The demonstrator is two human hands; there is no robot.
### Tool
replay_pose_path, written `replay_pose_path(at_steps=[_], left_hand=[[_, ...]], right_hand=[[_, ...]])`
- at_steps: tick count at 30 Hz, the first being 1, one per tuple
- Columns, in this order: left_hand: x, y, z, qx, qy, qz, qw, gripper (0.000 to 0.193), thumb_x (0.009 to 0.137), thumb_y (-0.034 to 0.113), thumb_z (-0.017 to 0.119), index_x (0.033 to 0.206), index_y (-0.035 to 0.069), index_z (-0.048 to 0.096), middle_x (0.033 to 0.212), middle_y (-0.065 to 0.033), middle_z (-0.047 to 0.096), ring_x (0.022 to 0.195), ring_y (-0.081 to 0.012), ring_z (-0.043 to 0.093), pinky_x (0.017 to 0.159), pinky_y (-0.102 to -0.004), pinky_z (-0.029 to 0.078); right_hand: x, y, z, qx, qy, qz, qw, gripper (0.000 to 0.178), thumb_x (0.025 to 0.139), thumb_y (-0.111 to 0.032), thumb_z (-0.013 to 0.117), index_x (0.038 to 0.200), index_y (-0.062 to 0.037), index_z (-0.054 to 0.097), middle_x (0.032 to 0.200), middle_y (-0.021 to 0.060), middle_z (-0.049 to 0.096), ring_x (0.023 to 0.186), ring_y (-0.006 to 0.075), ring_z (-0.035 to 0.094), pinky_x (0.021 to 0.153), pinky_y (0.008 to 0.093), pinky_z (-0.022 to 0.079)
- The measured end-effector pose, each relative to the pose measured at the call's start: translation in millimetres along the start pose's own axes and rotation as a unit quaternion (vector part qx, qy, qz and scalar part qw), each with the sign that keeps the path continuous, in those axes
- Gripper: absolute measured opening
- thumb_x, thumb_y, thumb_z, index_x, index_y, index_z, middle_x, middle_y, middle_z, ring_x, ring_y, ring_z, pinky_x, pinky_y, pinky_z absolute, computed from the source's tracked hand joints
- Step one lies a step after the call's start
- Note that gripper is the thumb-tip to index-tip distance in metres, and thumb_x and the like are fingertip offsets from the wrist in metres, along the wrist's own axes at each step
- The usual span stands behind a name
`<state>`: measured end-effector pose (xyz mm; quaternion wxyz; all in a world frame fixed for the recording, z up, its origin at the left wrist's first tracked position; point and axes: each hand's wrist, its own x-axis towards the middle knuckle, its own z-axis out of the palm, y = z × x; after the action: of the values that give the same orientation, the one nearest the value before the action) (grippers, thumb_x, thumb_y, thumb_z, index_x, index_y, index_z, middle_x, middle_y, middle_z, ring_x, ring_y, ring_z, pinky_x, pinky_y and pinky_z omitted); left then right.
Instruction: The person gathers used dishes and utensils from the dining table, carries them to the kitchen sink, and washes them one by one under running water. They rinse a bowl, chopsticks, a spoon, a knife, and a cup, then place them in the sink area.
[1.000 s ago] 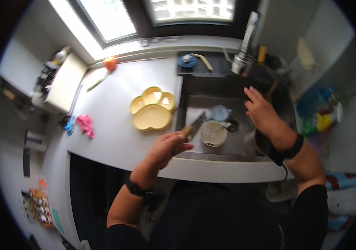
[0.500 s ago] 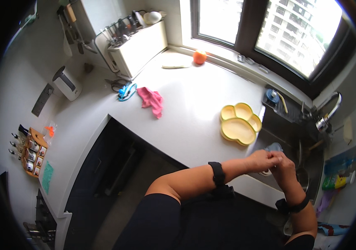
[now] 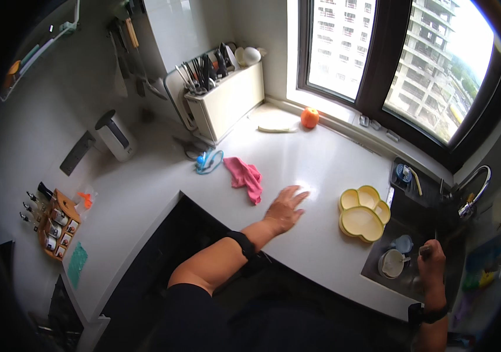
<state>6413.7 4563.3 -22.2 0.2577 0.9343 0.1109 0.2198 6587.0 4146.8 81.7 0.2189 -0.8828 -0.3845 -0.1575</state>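
Note:
My left hand (image 3: 285,210) is over the worktop with its fingers spread and nothing in them. Just left of it lies a crumpled pink cloth (image 3: 244,178). At the sink (image 3: 373,271), my right hand (image 3: 434,265) is closed around a brown handle (image 3: 425,251); what the handle belongs to cannot be made out. Beside that hand in the sink are a whitish cup (image 3: 391,264) and a pale blue piece (image 3: 403,243). A yellow paw-shaped divided plate (image 3: 362,223) rests on the worktop by the sink's left edge.
A tap (image 3: 478,193) curves over the sink's far right. Along the back are an orange fruit (image 3: 309,118), a cream knife holder (image 3: 230,100) and a white appliance (image 3: 114,136). Blue cord (image 3: 209,161) and scissors (image 3: 190,148) lie left of the cloth. A wooden spice rack (image 3: 60,226) stands far left.
My hands, together over the sink before, have parted. The left has swung left over the worktop and opened; the right has stayed at the sink and taken hold of a brown handle. The view has shifted.

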Motion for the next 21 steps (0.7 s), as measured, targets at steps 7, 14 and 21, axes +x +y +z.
replay_pose_path(at_steps=[7, 14, 21], left_hand=[[2.8, -93.4, -39.7, 0.216, -0.124, -0.242, 0.938, 0.055, 0.089, 0.034, 0.055, 0.141, 0.029, 0.038, 0.154, -0.0151, 0.012, 0.143, -0.0350, 0.006, 0.114, -0.0521, 0.010], [7.5, -182.0, -65.9, 0.180, -0.169, -0.266, 0.932, 0.055, 0.092, 0.036, 0.049, 0.144, 0.030, 0.031, 0.157, -0.0104, 0.004, 0.144, -0.0340, 0.000, 0.115, -0.0513, 0.006], [12.1, -254.0, -71.6, 0.165, -0.192, -0.126, 0.959, 0.063, 0.089, 0.042, 0.048, 0.147, 0.026, 0.028, 0.155, -0.0195, 0.006, 0.143, -0.0384, 0.000, 0.115, -0.0503, 0.004]], right_hand=[[5.1, -5.3, 3.1, 0.023, -0.005, 0.032, 0.999, 0.028, 0.066, 0.008, 0.057, 0.088, -0.0050, 0.047, 0.082, 0.0163, 0.052, 0.078, 0.0396, 0.055, 0.066, 0.0442, 0.045], [23.6, -31.2, 7.2, -0.025, 0.007, 0.049, 0.998, 0.030, 0.066, 0.007, 0.060, 0.090, -0.0049, 0.048, 0.085, 0.0165, 0.054, 0.082, 0.0394, 0.057, 0.069, 0.0444, 0.047], [42.1, -54.7, 26.8, -0.139, -0.029, 0.123, 0.982, 0.027, 0.068, 0.006, 0.059, 0.092, -0.0033, 0.050, 0.089, 0.0202, 0.057, 0.088, 0.0428, 0.056, 0.073, 0.0469, 0.048]])
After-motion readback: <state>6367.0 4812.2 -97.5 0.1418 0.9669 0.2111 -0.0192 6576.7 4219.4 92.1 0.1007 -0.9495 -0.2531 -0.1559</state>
